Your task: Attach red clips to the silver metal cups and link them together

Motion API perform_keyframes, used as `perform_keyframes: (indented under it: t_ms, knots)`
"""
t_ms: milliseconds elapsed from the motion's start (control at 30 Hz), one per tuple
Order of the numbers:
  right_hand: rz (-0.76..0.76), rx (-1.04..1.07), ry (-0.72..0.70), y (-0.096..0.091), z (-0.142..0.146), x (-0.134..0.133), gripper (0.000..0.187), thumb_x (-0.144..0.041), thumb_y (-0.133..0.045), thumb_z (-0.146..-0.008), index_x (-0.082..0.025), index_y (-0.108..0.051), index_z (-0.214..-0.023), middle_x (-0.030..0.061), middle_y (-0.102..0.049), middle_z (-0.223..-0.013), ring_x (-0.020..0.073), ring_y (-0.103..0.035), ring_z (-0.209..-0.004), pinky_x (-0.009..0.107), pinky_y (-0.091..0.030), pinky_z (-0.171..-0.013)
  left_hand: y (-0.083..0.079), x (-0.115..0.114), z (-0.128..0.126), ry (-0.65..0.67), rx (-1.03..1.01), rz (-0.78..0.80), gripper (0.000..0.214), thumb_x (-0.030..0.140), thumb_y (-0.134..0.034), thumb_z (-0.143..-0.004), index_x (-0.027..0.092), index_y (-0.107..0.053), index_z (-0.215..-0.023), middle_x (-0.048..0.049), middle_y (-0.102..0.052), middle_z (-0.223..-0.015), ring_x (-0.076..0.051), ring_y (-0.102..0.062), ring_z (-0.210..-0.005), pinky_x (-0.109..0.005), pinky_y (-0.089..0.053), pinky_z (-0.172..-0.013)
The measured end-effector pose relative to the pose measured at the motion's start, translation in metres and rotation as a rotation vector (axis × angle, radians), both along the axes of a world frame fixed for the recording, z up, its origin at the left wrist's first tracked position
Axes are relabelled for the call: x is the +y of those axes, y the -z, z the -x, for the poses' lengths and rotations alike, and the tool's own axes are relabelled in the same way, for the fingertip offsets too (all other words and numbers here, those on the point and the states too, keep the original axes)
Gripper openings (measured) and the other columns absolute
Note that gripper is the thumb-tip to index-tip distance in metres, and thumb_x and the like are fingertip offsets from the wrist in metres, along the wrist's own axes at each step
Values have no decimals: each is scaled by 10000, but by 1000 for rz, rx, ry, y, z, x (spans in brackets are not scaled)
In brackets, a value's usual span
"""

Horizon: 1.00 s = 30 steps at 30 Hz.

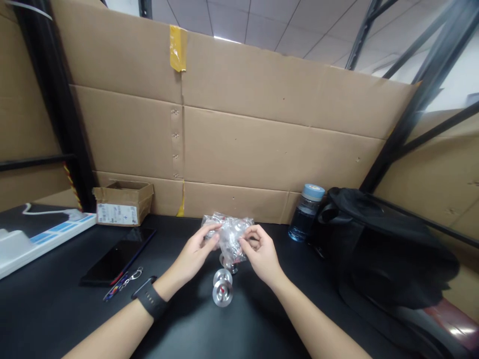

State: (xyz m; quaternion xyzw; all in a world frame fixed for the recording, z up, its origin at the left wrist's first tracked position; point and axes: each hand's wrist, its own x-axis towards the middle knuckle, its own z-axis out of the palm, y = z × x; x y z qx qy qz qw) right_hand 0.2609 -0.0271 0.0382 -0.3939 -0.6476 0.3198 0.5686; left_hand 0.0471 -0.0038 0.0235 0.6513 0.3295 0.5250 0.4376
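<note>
Both my hands hold a crinkled clear plastic bag (pixel 231 233) of small metal parts just above the black table (pixel 52 309). My left hand (pixel 197 253) pinches the bag's left side, with a dark watch on its wrist. My right hand (pixel 260 253) pinches the bag's right side with thumb and fingers. Below the bag, two round silver metal discs (pixel 222 288) lie on the table between my wrists, one with a red mark. A third small metal piece (pixel 227 265) shows under the bag.
A black phone (pixel 119 255) and a keyring (pixel 125 283) lie at the left. A small open cardboard box (pixel 123 202) and a white power strip (pixel 45 233) sit further left. A blue-capped water bottle (pixel 307 212) and a black bag (pixel 377 244) stand on the right. Cardboard walls enclose the back.
</note>
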Motion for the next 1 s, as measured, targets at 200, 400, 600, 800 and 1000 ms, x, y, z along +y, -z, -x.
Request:
perform_keyframes:
  t_ms: [200, 400, 600, 800, 1000]
  knots:
    - [-74, -142, 109, -4, -2, -2, 250, -220, -641, -881, -228, -532, -1106, 10, -684, -886, 139, -649, -648, 254, -510, -623, 5, -3, -7, 115, -102, 119, 610, 634, -503, -963, 166, -621, -1335, -163, -655, -1345, -295, -709, -1064, -435, -589, -906]
    - [-197, -308, 223, -8, -4, -3, 303, -184, -659, -832, -231, -570, -1118, 41, -649, -1003, 167, -634, -791, 284, -513, -699, 4, 0, -2, -48, 76, -3, 421, 351, -687, -874, 171, -638, -1251, -122, -700, -1202, -220, -713, -926, -312, -589, -752]
    - [-29, -166, 90, -6, -5, -3, 525, -270, -687, -852, -262, -437, -1314, 98, -588, -1259, 152, -663, -814, 283, -536, -684, 1, -5, -4, 50, -8, 1, 536, 303, -675, -890, 217, -484, -1383, -101, -673, -1139, -229, -679, -1038, -312, -593, -781]
    - [0, -120, -105, -6, -3, -6, 472, -233, -631, -914, -272, -410, -1329, -1, -706, -837, 149, -649, -706, 250, -484, -650, 0, -12, -5, 44, 40, -21, 687, 301, -644, -929, 287, -297, -1521, -90, -680, -1142, -208, -695, -958, -270, -557, -720]
    - [-12, -183, -69, -3, -1, -6, 478, -231, -562, -955, -273, -353, -1382, 8, -717, -828, 135, -594, -612, 237, -432, -580, 4, -11, -3, -4, 153, -76, 550, 279, -640, -910, 278, -437, -1421, -83, -699, -1172, -157, -680, -793, -255, -520, -672]
